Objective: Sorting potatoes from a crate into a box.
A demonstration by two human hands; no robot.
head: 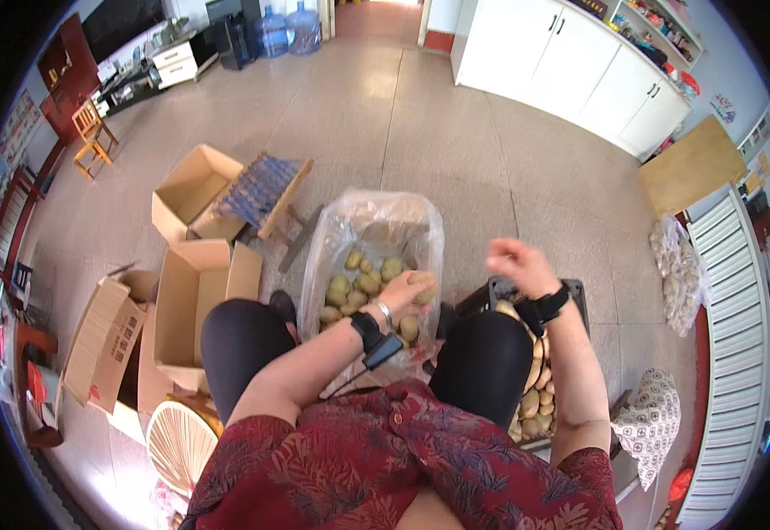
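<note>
My left hand [401, 294] is closed around a potato [425, 289] above a container lined with clear plastic [317, 265]. Several greenish-brown potatoes [366, 281] lie in this liner, between my knees. Over on the right, my right hand [524, 266] is raised above the far end of a black plastic crate [576, 291]. Its fingers are blurred and I see nothing in them. Paler yellow potatoes [537, 404] fill the crate beside my right leg, which partly hides them.
Open cardboard boxes [189, 311] stand on the left, near a low stool with a woven blue seat [262, 185]. A hand fan [181, 440] leans below them. To the right are a filled plastic bag [676, 278], a white radiator [729, 344] and a patterned cloth [651, 417].
</note>
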